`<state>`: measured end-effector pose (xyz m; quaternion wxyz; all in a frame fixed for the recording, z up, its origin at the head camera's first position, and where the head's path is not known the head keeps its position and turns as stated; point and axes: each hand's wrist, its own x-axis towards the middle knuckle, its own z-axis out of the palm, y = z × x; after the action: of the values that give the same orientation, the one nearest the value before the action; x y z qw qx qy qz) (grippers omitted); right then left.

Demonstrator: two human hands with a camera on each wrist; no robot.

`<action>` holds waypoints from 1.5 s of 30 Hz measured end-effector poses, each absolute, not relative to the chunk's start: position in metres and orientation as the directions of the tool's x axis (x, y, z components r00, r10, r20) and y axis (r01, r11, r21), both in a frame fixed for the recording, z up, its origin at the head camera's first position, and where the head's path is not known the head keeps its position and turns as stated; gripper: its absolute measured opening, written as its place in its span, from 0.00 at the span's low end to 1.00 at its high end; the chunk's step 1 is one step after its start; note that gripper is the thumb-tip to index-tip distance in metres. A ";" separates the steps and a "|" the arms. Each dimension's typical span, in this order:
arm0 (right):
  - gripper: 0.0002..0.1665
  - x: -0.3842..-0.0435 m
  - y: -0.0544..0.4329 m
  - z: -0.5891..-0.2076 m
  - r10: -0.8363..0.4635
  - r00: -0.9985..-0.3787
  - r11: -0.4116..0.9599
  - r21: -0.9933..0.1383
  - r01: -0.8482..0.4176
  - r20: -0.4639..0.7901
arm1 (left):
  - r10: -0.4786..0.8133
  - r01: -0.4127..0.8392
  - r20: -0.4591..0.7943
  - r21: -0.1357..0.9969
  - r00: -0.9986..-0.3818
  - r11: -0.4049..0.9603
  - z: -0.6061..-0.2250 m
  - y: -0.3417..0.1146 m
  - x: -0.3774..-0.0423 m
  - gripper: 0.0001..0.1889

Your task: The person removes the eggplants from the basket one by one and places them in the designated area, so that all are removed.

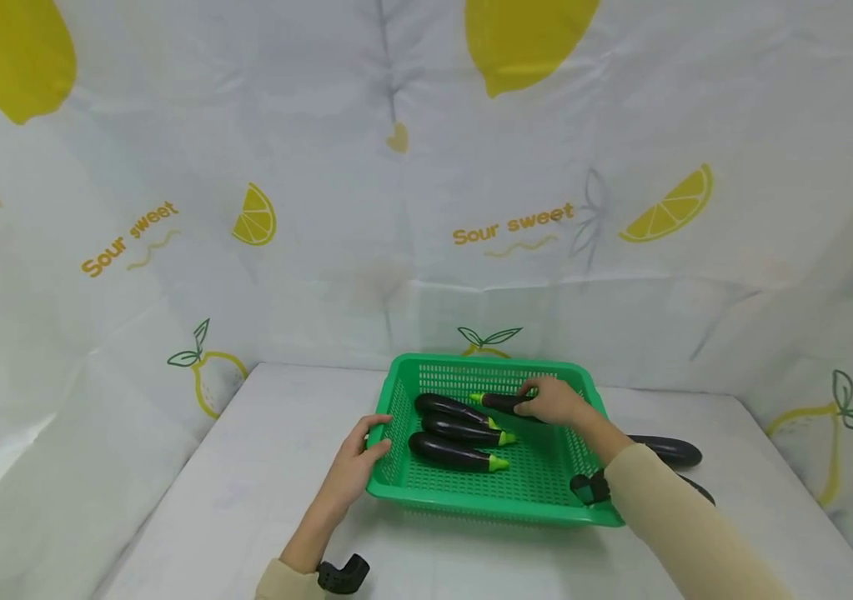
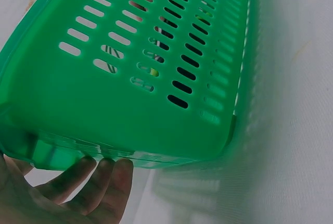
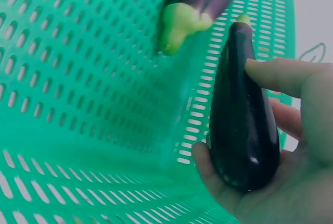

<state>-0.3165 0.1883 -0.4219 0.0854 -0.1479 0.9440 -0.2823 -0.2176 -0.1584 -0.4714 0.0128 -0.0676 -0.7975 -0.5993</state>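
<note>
Eggplant [image 1: 499, 402], pinched by the right hand [image 1: 552, 402], sits at the basket's [image 1: 486, 506] one o'clock in the head view. Left wrist view: the left hand [image 2: 99, 195] grips the basket, a useful brace. Right wrist view: stem [image 3: 243, 19] toward twelve; laying it down gently seems best.

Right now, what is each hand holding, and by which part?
Right hand: an eggplant, around its thick body, stem end free. Left hand: the green basket, by its left rim.

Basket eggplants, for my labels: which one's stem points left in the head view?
The eggplant the right hand holds; the other three eggplants point right.
</note>
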 end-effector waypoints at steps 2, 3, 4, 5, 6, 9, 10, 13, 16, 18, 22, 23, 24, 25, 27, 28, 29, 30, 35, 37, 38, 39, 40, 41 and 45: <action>0.21 -0.315 0.189 -0.417 -0.326 -0.943 0.787 -0.570 -0.236 -0.060 | 0.090 0.120 0.099 0.956 -0.991 0.268 -0.472 -0.159 -0.218 0.20; 0.21 -0.314 0.190 -0.414 -0.327 -0.944 0.779 -0.581 -0.237 -0.053 | 0.089 0.117 0.097 0.957 -0.991 0.266 -0.472 -0.158 -0.218 0.20; 0.22 -0.313 0.190 -0.411 -0.327 -0.944 0.773 -0.588 -0.239 -0.046 | 0.087 0.114 0.094 0.958 -0.992 0.264 -0.472 -0.158 -0.218 0.20; 0.22 -0.312 0.190 -0.409 -0.321 -0.946 0.770 -0.594 -0.234 -0.044 | 0.091 0.118 0.097 0.957 -0.991 0.266 -0.472 -0.159 -0.218 0.20; 0.22 -0.311 0.191 -0.406 -0.323 -0.946 0.767 -0.596 -0.237 -0.040 | 0.090 0.116 0.095 0.957 -0.991 0.265 -0.472 -0.158 -0.218 0.20; 0.24 -0.307 0.192 -0.397 -0.318 -0.947 0.768 -0.596 -0.236 -0.035 | 0.091 0.111 0.090 0.956 -0.992 0.270 -0.473 -0.158 -0.217 0.21; 0.24 -0.306 0.193 -0.393 -0.317 -0.948 0.764 -0.600 -0.236 -0.032 | 0.091 0.110 0.088 0.956 -0.992 0.272 -0.473 -0.158 -0.217 0.21; 0.25 -0.302 0.195 -0.383 -0.322 -0.946 0.748 -0.619 -0.242 -0.019 | 0.086 0.105 0.085 0.955 -0.993 0.276 -0.473 -0.158 -0.218 0.21; 0.24 -0.299 0.196 -0.374 -0.337 -0.941 0.730 -0.629 -0.267 0.008 | 0.080 0.104 0.085 0.956 -0.993 0.276 -0.472 -0.159 -0.218 0.20; 0.24 -0.297 0.196 -0.369 -0.339 -0.940 0.734 -0.619 -0.280 0.024 | 0.078 0.104 0.085 0.956 -0.993 0.275 -0.472 -0.159 -0.218 0.20; 0.24 -0.289 0.196 -0.359 -0.338 -0.940 0.740 -0.603 -0.298 0.051 | 0.080 0.098 0.078 0.957 -0.994 0.275 -0.473 -0.158 -0.218 0.20; 0.23 -0.287 0.196 -0.357 -0.340 -0.939 0.737 -0.605 -0.302 0.054 | 0.081 0.095 0.076 0.957 -0.994 0.273 -0.473 -0.158 -0.218 0.20; 0.24 -0.285 0.196 -0.355 -0.344 -0.937 0.737 -0.601 -0.308 0.059 | 0.081 0.094 0.074 0.957 -0.994 0.273 -0.473 -0.158 -0.218 0.20; 0.23 -0.282 0.196 -0.353 -0.346 -0.936 0.736 -0.601 -0.313 0.064 | 0.080 0.093 0.074 0.958 -0.994 0.272 -0.473 -0.158 -0.218 0.20; 0.24 -0.277 0.196 -0.350 -0.353 -0.933 0.730 -0.602 -0.322 0.071 | 0.083 0.099 0.079 0.958 -0.993 0.270 -0.472 -0.158 -0.218 0.20; 0.24 -0.275 0.196 -0.348 -0.357 -0.931 0.728 -0.602 -0.328 0.075 | 0.081 0.100 0.081 0.957 -0.993 0.271 -0.472 -0.158 -0.218 0.20; 0.24 -0.273 0.196 -0.346 -0.356 -0.931 0.730 -0.600 -0.329 0.078 | 0.080 0.101 0.082 0.957 -0.993 0.272 -0.472 -0.158 -0.218 0.20; 0.24 -0.271 0.196 -0.344 -0.358 -0.930 0.730 -0.597 -0.334 0.084 | 0.079 0.103 0.085 0.956 -0.993 0.274 -0.472 -0.158 -0.218 0.20; 0.24 -0.260 0.197 -0.338 -0.372 -0.920 0.722 -0.586 -0.369 0.122 | 0.079 0.106 0.088 0.956 -0.993 0.275 -0.472 -0.158 -0.218 0.20; 0.23 -0.254 0.199 -0.335 -0.373 -0.917 0.719 -0.581 -0.382 0.141 | 0.081 0.105 0.086 0.957 -0.993 0.271 -0.472 -0.158 -0.217 0.20; 0.23 -0.251 0.201 -0.334 -0.370 -0.917 0.719 -0.580 -0.383 0.148 | 0.079 0.100 0.081 0.958 -0.994 0.268 -0.471 -0.158 -0.217 0.20; 0.23 -0.248 0.203 -0.332 -0.366 -0.917 0.717 -0.581 -0.385 0.156 | 0.080 0.100 0.081 0.959 -0.993 0.266 -0.471 -0.158 -0.217 0.20; 0.23 -0.245 0.204 -0.331 -0.362 -0.918 0.716 -0.581 -0.386 0.164 | 0.081 0.101 0.083 0.958 -0.993 0.267 -0.472 -0.158 -0.217 0.20; 0.24 -0.242 0.206 -0.330 -0.360 -0.917 0.715 -0.581 -0.389 0.171 | 0.078 0.096 0.078 0.959 -0.994 0.265 -0.472 -0.158 -0.218 0.20; 0.26 -0.231 0.214 -0.325 -0.344 -0.919 0.718 -0.577 -0.389 0.192 | 0.083 0.104 0.084 0.957 -0.993 0.272 -0.472 -0.159 -0.218 0.20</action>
<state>-0.2306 0.2140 -0.3247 -0.0355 -0.1977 0.9262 -0.3192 -0.2180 -0.1586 -0.4723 0.0086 -0.0584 -0.7974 -0.6006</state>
